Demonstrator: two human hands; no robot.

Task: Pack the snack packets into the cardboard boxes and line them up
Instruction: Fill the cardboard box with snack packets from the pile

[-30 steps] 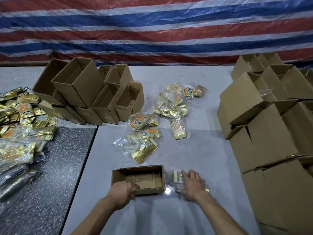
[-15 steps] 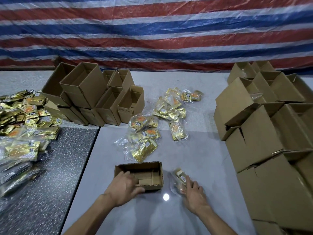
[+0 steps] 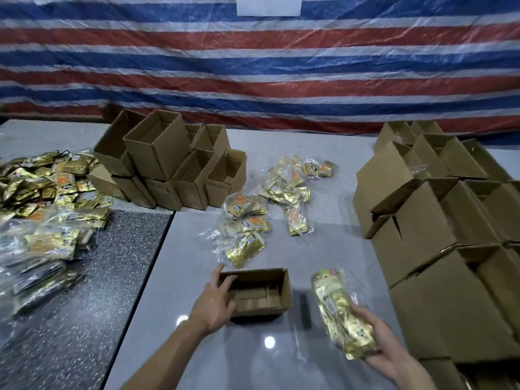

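near the table's [image 3: 281, 370] front edge the left hand [image 3: 213, 302] grips the open box's [image 3: 260, 295] left wall, steadying it. right hand [image 3: 385, 350] holds a bag of gold snack packets [image 3: 342, 311] up, just right of the box. step: loading. next, prob swing the bag over the opening & lower it in flat.
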